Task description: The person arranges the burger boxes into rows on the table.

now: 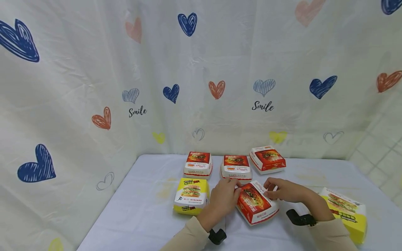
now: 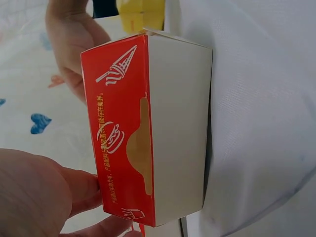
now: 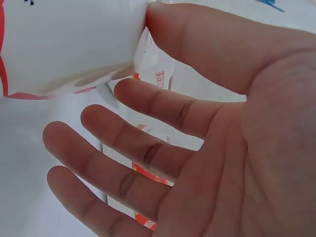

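Observation:
A red-and-white burger box (image 1: pixel 255 202) sits tilted between both hands near the middle of the table. My left hand (image 1: pixel 223 196) grips its far left corner. In the left wrist view, the left thumb (image 2: pixel 81 185) lies against the red panel, with fingers round the box's end. That panel carries white line drawings and a tan cut-out notch. My right hand (image 1: pixel 287 191) is at the box's far right side. In the right wrist view its thumb touches the box's white corner, while the other fingers (image 3: pixel 128 173) spread loosely below.
Behind stand three more red-and-white burger boxes: left (image 1: pixel 198 164), centre (image 1: pixel 236 167) and right (image 1: pixel 267 159). One yellow burger box (image 1: pixel 191 196) lies left of the left hand, another (image 1: pixel 345 212) beside the right forearm. A heart-print curtain (image 1: pixel 220 118) hangs behind the white-covered table (image 1: pixel 132 209).

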`<state>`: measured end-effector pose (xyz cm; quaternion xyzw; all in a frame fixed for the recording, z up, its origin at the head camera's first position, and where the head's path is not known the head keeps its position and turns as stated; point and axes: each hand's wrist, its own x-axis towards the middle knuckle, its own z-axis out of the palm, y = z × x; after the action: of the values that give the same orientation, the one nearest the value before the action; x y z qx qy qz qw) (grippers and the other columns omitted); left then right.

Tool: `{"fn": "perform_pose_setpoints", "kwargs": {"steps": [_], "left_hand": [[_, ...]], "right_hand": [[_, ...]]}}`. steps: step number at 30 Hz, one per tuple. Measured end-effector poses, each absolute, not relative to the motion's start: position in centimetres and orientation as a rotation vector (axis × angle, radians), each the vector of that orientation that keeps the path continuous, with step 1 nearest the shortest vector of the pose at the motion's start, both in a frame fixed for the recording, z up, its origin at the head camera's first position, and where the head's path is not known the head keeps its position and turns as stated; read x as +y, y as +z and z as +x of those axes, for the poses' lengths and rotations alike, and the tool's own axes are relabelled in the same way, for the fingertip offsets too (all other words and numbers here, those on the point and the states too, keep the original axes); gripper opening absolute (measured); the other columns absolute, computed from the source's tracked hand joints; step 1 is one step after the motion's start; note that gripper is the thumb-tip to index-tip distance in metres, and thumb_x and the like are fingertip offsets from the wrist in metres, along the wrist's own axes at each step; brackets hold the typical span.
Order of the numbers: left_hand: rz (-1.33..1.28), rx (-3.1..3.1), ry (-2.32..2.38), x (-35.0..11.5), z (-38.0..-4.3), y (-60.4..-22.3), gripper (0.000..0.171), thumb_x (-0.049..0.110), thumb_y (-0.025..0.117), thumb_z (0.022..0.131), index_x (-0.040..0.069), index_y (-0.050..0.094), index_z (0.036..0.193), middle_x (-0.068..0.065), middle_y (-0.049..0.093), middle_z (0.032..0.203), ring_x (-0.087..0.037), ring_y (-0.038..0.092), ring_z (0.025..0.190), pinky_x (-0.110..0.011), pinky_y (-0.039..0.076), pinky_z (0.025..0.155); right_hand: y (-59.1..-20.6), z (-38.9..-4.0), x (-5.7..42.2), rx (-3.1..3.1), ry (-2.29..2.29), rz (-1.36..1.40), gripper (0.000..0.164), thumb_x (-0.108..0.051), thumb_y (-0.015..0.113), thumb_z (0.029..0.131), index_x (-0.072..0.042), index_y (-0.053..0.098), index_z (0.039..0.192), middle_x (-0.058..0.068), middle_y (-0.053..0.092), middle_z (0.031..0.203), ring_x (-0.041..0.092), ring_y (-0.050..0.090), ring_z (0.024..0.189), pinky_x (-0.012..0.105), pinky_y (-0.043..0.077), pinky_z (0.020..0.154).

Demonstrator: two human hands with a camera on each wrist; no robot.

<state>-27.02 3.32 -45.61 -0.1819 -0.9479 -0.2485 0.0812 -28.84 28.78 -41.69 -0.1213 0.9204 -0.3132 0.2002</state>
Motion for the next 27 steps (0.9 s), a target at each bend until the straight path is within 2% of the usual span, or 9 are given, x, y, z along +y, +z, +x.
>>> {"fn": "perform_pose_setpoints", "kwargs": {"steps": [8, 16, 20, 27], "left_hand": [[-0.525, -2.765, -0.735, 3.3, -26.9, -45.8, 0.010, 0.036, 0.069, 0.098, 0.028, 0.067, 0.105, 0.007, 0.060, 0.101, -0.005, 0.051, 0.089, -0.019, 0.048, 0.069], [-0.526, -2.821, -0.743, 3.3, -26.9, -45.6, 0.016, 0.039, 0.068, 0.098, 0.027, 0.066, 0.108, 0.009, 0.070, 0.101, -0.002, 0.058, 0.081, -0.019, 0.050, 0.069], [-0.540, -2.904, -0.751, 3.3, -27.0, -45.3, 0.030, 0.051, 0.069, 0.095, 0.029, 0.063, 0.114, 0.010, 0.066, 0.108, -0.004, 0.058, 0.086, -0.023, 0.051, 0.074], [-0.649, -3.035, -0.594, 3.0, -27.2, -44.6, 0.073, 0.079, 0.065, 0.081, 0.030, 0.057, 0.134, 0.009, 0.059, 0.133, -0.013, 0.060, 0.108, -0.035, 0.056, 0.092]], "right_hand": [[-41.7, -28.9, 28.8, 2.569, -0.884, -0.347, 0.050, -0.033, 0.072, 0.095, -0.006, 0.051, 0.131, 0.012, 0.061, 0.121, 0.026, 0.059, 0.107, 0.050, 0.056, 0.089], [-41.8, -28.9, 28.8, 2.569, -0.892, -0.354, 0.058, -0.034, 0.072, 0.094, -0.008, 0.048, 0.140, 0.020, 0.060, 0.131, 0.032, 0.061, 0.112, 0.056, 0.055, 0.093], [-41.9, -28.9, 28.8, 2.561, -0.903, -0.375, 0.062, -0.033, 0.072, 0.095, -0.009, 0.046, 0.146, 0.024, 0.058, 0.134, 0.035, 0.062, 0.112, 0.057, 0.056, 0.092], [-41.9, -28.8, 29.0, 2.556, -0.902, -0.392, 0.065, -0.033, 0.071, 0.095, -0.009, 0.045, 0.149, 0.024, 0.058, 0.137, 0.038, 0.062, 0.114, 0.059, 0.055, 0.093]]}}
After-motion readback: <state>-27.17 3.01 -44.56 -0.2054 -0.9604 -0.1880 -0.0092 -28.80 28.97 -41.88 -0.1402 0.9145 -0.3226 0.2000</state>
